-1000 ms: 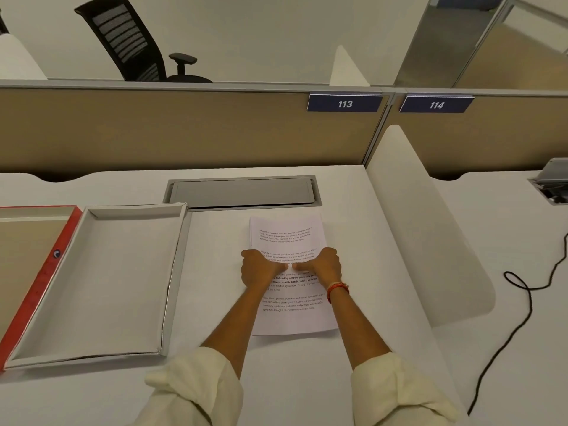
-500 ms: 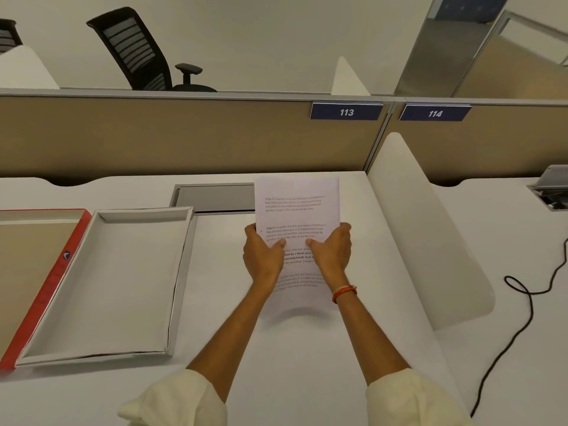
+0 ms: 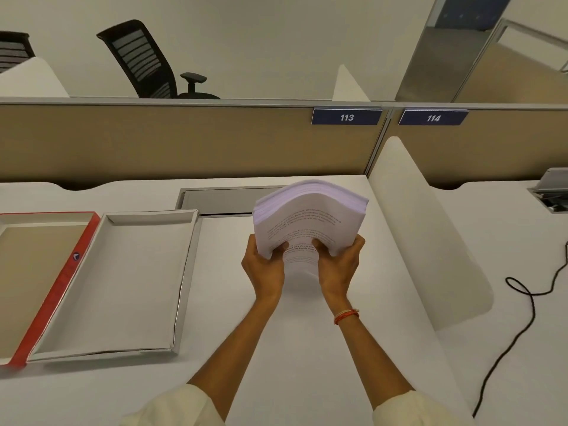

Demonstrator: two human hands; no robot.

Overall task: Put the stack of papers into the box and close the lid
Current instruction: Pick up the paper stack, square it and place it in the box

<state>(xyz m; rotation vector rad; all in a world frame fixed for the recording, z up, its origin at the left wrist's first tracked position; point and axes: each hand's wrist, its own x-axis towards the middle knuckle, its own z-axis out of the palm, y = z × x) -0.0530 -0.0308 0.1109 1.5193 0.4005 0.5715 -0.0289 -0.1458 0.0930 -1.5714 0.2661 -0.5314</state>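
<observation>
Because both hands pinch its near edge, left hand (image 3: pixel 265 265) and right hand (image 3: pixel 337 264), the stack of papers (image 3: pixel 310 216) bows above the worktop (image 3: pixel 307 333); the open box (image 3: pixel 123 281) waits at nine o'clock.

White papers (image 3: pixel 310 216) bear black print, the open box (image 3: pixel 123 272) is white beside its red-edged tan lid (image 3: pixel 55 287), a black chair (image 3: pixel 144 59) upper left.
</observation>
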